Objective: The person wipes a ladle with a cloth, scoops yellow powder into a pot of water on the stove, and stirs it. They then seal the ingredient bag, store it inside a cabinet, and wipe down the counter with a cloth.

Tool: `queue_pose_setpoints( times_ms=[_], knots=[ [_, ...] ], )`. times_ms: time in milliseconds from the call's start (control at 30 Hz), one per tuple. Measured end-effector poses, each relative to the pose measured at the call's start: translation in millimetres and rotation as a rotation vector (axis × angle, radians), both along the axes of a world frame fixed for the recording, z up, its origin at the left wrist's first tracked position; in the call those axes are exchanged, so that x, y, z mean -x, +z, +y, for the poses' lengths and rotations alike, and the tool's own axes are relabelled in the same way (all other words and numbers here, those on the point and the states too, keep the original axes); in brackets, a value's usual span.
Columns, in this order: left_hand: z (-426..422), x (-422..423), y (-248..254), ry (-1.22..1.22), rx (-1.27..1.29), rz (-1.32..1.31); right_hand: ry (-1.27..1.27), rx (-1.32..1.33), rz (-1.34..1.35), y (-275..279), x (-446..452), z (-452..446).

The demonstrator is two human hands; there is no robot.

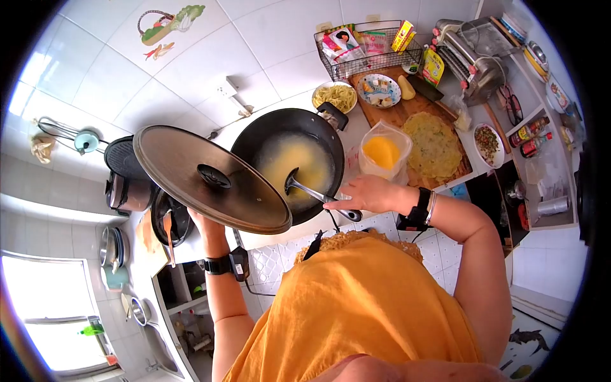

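A large wok lid with a black knob is held tilted at the left side of the black wok. My left hand is at its lower rim, with the fingers mostly hidden behind the lid. Pale, cloudy liquid with a yellowish patch fills the bottom of the wok. A ladle leans over the near rim, its black head in the liquid. My right hand is closed at the ladle's metal handle. Just beyond that hand stands a bag-lined container of yellow liquid.
A cutting board carries a flat pancake, a patterned bowl and a knife. Around it are a bowl of pale strips, a bowl of chopped bits and a wire basket. Dark pans stand left.
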State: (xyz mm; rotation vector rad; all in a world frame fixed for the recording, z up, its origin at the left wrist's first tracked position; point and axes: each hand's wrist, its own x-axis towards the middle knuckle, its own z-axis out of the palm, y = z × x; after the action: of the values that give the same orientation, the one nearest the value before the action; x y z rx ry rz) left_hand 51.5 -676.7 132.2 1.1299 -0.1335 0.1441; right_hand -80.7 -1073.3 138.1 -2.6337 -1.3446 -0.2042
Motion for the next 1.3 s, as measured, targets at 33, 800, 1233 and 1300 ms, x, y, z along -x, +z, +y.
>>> queue_pose_setpoints(
  times_ms=[33, 800, 1233, 1300],
  knots=[
    [3, -2, -4, 0.001, 0.002, -0.002, -0.015, 0.000, -0.013, 6, 2, -1],
    [-28, 31, 38, 0.246, -0.082, 0.038, -0.736, -0.661, -0.398, 248, -250, -267],
    [-92, 74, 54, 0.410, -0.035, 0.061, -1.151, -0.844, -0.639, 337, -395, -294],
    [-92, 74, 52, 0.397, -0.027, 0.083, -1.129, -0.859, -0.661, 338, -395, -294]
  ],
)
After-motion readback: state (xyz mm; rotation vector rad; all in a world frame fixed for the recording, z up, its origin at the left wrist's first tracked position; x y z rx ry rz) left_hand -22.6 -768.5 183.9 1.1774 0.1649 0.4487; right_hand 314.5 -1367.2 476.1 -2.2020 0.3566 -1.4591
